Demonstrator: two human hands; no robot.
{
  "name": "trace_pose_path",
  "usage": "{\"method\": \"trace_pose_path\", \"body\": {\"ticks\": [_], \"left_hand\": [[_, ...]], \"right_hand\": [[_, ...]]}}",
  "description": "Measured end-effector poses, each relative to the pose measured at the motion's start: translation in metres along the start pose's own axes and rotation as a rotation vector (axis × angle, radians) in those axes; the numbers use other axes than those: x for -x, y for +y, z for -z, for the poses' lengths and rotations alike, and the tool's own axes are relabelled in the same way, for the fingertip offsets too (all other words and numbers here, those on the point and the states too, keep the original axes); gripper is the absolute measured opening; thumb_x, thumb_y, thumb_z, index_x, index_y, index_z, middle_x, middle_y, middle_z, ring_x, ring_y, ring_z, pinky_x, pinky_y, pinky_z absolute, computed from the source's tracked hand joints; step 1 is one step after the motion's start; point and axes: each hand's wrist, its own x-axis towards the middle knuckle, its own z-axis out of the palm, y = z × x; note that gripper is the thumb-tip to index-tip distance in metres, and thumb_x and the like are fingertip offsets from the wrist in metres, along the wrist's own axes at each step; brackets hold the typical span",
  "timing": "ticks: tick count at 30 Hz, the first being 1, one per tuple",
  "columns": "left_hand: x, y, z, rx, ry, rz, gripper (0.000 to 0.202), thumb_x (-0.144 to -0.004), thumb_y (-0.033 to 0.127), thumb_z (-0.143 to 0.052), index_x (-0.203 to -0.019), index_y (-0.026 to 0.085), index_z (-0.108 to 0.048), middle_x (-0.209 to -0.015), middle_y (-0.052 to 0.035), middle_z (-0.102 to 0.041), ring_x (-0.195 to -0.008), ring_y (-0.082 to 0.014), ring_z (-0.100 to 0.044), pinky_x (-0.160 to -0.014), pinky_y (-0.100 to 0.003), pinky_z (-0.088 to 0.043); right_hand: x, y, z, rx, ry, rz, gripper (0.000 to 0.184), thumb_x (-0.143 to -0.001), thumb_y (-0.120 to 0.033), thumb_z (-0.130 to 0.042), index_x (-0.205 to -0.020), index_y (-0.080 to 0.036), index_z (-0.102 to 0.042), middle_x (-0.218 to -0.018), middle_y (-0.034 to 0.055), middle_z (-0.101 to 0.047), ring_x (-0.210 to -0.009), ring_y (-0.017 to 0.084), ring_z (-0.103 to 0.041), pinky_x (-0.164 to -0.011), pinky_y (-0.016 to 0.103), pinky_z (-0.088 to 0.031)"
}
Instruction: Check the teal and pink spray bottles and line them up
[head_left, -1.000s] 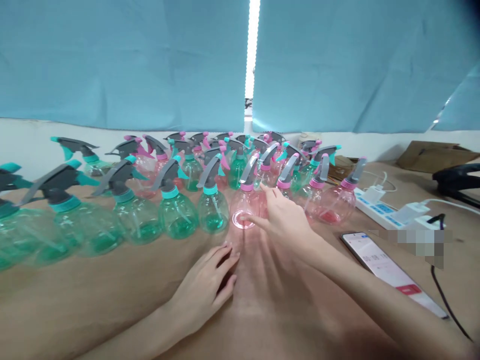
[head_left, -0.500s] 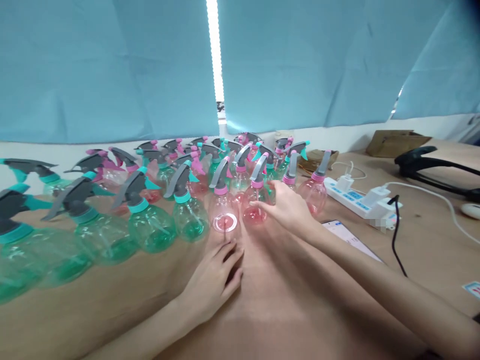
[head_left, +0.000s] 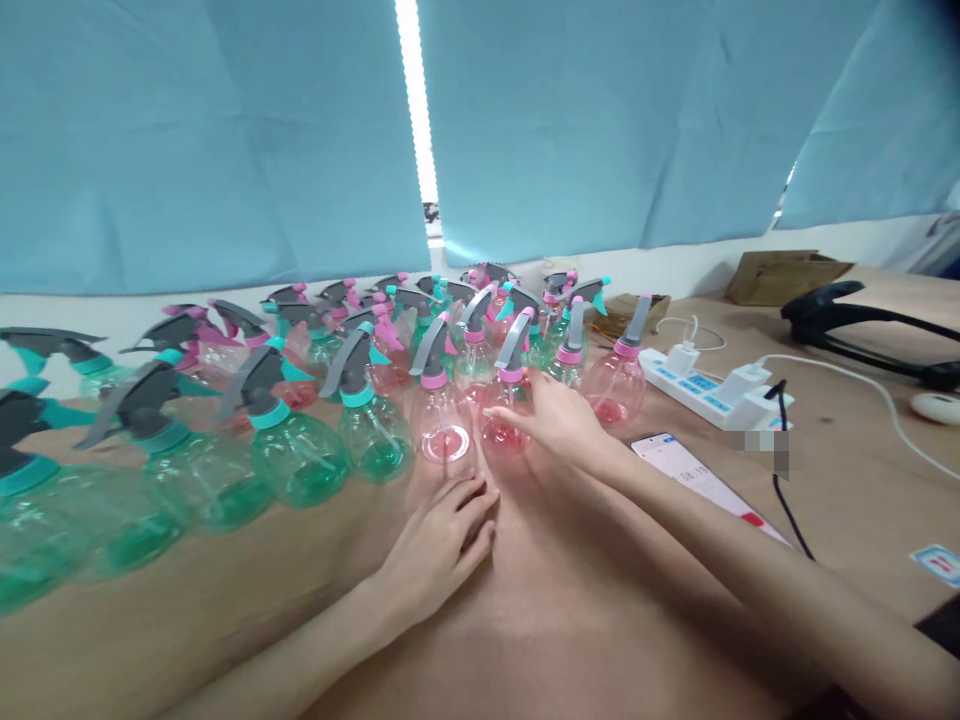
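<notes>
My right hand (head_left: 562,420) is at a pink spray bottle (head_left: 501,437), thumb across its front and fingers round its right side. That bottle stands upright on the table, with a grey trigger, a pink collar and a little pink-looking liquid inside. My left hand (head_left: 442,540) rests on the table with its fingers loosely stretched out, holding nothing. Just beyond its fingertips stands another pink spray bottle (head_left: 441,425) with a bright ring of light on it. A green spray bottle (head_left: 375,440) with a teal collar is to the left of that one.
Several more green and pink spray bottles (head_left: 300,460) fill the left and back of the brown table. On the right are a phone (head_left: 697,480), a white power strip (head_left: 679,390) with plugs and cables, a black curved object (head_left: 847,340) and a brown cardboard box (head_left: 784,278).
The view has shifted slightly, so more of the phone shows. My right hand has come closer around the pink spray bottle. My left hand stays resting on the table.
</notes>
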Motion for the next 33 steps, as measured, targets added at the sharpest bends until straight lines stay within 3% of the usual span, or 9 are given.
{"method": "trace_pose_path", "body": {"ticks": [6, 10, 15, 19, 21, 23, 27, 30, 33], "left_hand": [[0.001, -0.003, 0.014, 0.251, 0.214, 0.072, 0.019, -0.094, 0.029, -0.044, -0.095, 0.023, -0.063, -0.098, -0.0033, -0.068, -0.095, -0.0211, -0.063, -0.086, -0.039, -0.05], [-0.001, -0.004, 0.029, 0.375, 0.333, 0.181, 0.018, -0.089, 0.035, -0.052, -0.099, 0.022, -0.059, -0.103, -0.0045, -0.066, -0.1, -0.0239, -0.061, -0.09, -0.044, -0.047], [0.0, 0.008, 0.049, 0.562, 0.266, 0.15, 0.048, -0.078, 0.034, -0.067, -0.121, 0.024, -0.048, -0.127, -0.0074, -0.057, -0.118, -0.0264, -0.053, -0.1, -0.046, -0.042], [0.004, 0.022, 0.066, 0.725, 0.181, 0.109, 0.059, -0.075, 0.029, -0.069, -0.129, 0.026, -0.043, -0.121, -0.0079, -0.061, -0.104, -0.0249, -0.061, -0.087, -0.043, -0.052], [0.007, 0.028, 0.073, 0.751, 0.143, 0.078, 0.057, -0.076, 0.028, -0.069, -0.127, 0.026, -0.045, -0.113, -0.0064, -0.064, -0.095, -0.0231, -0.064, -0.081, -0.041, -0.054], [0.01, 0.03, 0.075, 0.776, 0.134, 0.076, 0.041, -0.079, 0.028, -0.065, -0.117, 0.024, -0.052, -0.103, -0.0056, -0.067, -0.091, -0.0228, -0.065, -0.077, -0.039, -0.055], [0.018, 0.025, 0.075, 0.841, 0.206, 0.126, 0.014, -0.082, 0.023, -0.058, -0.096, 0.021, -0.059, -0.091, -0.0045, -0.069, -0.087, -0.022, -0.066, -0.076, -0.038, -0.054], [0.026, 0.018, 0.076, 0.851, 0.259, 0.166, 0.018, -0.079, 0.018, -0.056, -0.097, 0.019, -0.059, -0.091, -0.0034, -0.069, -0.089, -0.0207, -0.066, -0.082, -0.037, -0.053], [0.035, 0.014, 0.082, 0.883, 0.282, 0.227, 0.019, -0.077, 0.017, -0.055, -0.096, 0.018, -0.057, -0.092, -0.0038, -0.068, -0.09, -0.0203, -0.066, -0.086, -0.036, -0.052]], "right_hand": [[0.038, -0.003, 0.009, 0.093, -0.026, 0.078, 0.052, -0.081, -0.065, -0.049, -0.101, -0.018, -0.052, -0.095, 0.0124, -0.066, -0.075, 0.031, -0.066, -0.054, 0.033, -0.04], [0.066, -0.008, 0.01, 0.038, -0.001, 0.169, 0.054, -0.081, -0.066, -0.049, -0.105, -0.017, -0.049, -0.092, 0.0106, -0.065, -0.07, 0.029, -0.065, -0.051, 0.032, -0.038], [0.09, -0.026, 0.006, -0.212, 0.027, 0.305, 0.056, -0.078, -0.06, -0.057, -0.114, -0.018, -0.046, -0.097, 0.011, -0.063, -0.088, 0.03, -0.062, -0.063, 0.036, -0.046], [0.103, -0.048, -0.002, -0.301, 0.062, 0.394, 0.053, -0.075, -0.059, -0.062, -0.107, -0.018, -0.054, -0.097, 0.0116, -0.063, -0.089, 0.029, -0.059, -0.072, 0.043, -0.048], [0.108, -0.058, -0.007, -0.317, 0.082, 0.467, 0.048, -0.075, -0.056, -0.064, -0.105, -0.019, -0.057, -0.102, 0.012, -0.062, -0.094, 0.03, -0.058, -0.077, 0.045, -0.049], [0.112, -0.067, -0.015, -0.336, 0.112, 0.507, 0.05, -0.076, -0.053, -0.064, -0.112, -0.019, -0.056, -0.109, 0.0127, -0.061, -0.103, 0.031, -0.056, -0.083, 0.047, -0.048], [0.118, -0.076, -0.034, -0.381, 0.115, 0.474, 0.059, -0.076, -0.056, -0.063, -0.118, -0.017, -0.05, -0.109, 0.0148, -0.061, -0.103, 0.034, -0.057, -0.085, 0.052, -0.048], [0.12, -0.078, -0.048, -0.446, 0.067, 0.487, 0.062, -0.075, -0.061, -0.062, -0.116, -0.017, -0.049, -0.106, 0.0148, -0.062, -0.097, 0.034, -0.06, -0.082, 0.053, -0.049], [0.121, -0.079, -0.059, -0.54, -0.01, 0.584, 0.077, -0.076, -0.06, -0.063, -0.132, -0.016, -0.035, -0.126, 0.0183, -0.054, -0.115, 0.034, -0.052, -0.093, 0.052, -0.045]]}}
